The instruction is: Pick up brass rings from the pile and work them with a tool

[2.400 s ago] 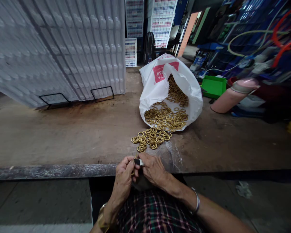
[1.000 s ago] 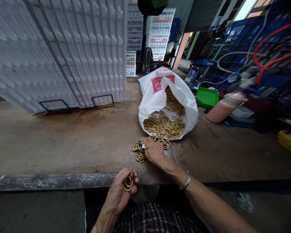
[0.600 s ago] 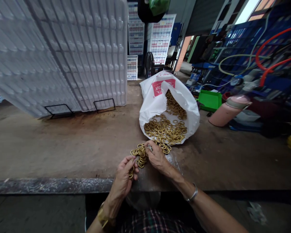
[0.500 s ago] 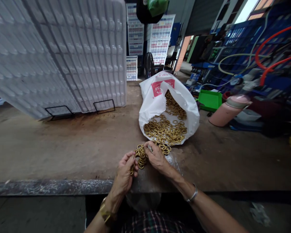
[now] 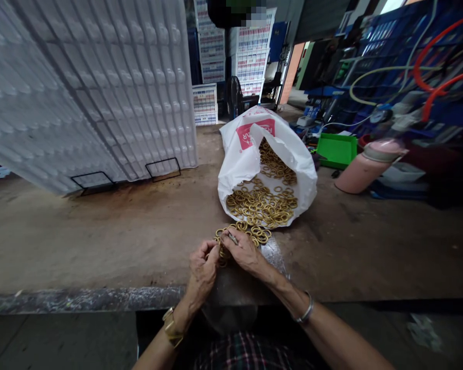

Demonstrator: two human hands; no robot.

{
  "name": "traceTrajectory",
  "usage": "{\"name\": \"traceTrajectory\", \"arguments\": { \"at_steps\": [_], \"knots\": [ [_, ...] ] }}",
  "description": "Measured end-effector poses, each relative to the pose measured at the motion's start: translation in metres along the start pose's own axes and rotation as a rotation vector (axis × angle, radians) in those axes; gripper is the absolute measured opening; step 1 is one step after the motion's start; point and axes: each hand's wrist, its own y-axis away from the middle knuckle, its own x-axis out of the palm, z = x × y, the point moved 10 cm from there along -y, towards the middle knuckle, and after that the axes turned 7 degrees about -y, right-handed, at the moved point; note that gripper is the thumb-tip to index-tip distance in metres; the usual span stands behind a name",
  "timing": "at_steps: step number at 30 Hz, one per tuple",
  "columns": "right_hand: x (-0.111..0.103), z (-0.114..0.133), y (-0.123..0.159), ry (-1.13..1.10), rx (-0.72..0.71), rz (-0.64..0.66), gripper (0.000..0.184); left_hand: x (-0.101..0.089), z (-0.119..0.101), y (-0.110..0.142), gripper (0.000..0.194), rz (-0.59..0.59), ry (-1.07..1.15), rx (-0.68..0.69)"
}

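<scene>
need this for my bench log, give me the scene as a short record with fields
left hand: pinched closed at the loose rings, contents hidden
right hand: holds a small grey thing among those rings
bag: white, on its side, mouth open, gold-coloured rings inside
right of bag: green tray, pink bottle
left of bag: ribbed plastic sheets, standing

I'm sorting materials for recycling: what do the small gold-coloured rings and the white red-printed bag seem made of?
Small gold-coloured rings: likely metal, perhaps brass or plated, from their yellowish sheen. White red-printed bag: probably plastic, perhaps woven, fairly matte, from its creases and ragged edge.
</scene>
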Motion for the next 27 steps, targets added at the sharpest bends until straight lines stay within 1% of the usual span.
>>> {"name": "traceTrajectory", "arguments": {
  "at_steps": [2, 3, 5, 8, 10, 15, 21, 24, 27],
  "knots": [
    [0.001, 0.001, 0.0, 0.008, -0.002, 0.017, 0.023, 0.0, -0.006, 0.0, 0.028, 0.0, -0.04, 0.07],
    [0.002, 0.0, -0.001, 0.01, 0.002, 0.018, 0.023, 0.001, -0.007, 0.001, 0.027, 0.004, -0.044, 0.074],
    [0.002, -0.002, -0.001, 0.007, 0.017, 0.011, 0.023, 0.002, -0.004, 0.002, 0.029, 0.017, -0.029, 0.01],
    [0.003, -0.006, 0.0, 0.001, 0.037, -0.01, 0.02, 0.007, 0.005, 0.006, 0.034, 0.064, 0.024, -0.149],
    [0.003, -0.006, 0.0, 0.006, 0.031, -0.02, 0.019, 0.011, 0.008, 0.008, 0.038, 0.107, 0.065, -0.203],
    [0.004, -0.001, 0.004, 0.028, -0.012, -0.043, 0.019, 0.017, 0.014, 0.01, 0.034, 0.148, 0.127, -0.211],
    [0.002, 0.001, 0.006, -0.008, 0.009, -0.056, 0.023, 0.017, 0.015, 0.013, 0.032, 0.157, 0.209, -0.19],
    [-0.004, -0.001, 0.008, 0.089, 0.011, -0.089, 0.022, 0.014, 0.011, 0.014, 0.031, 0.147, 0.237, -0.183],
    [-0.003, 0.005, 0.013, 0.286, -0.062, -0.062, 0.014, 0.009, 0.008, 0.013, 0.033, 0.13, 0.227, -0.172]
  ]
}}
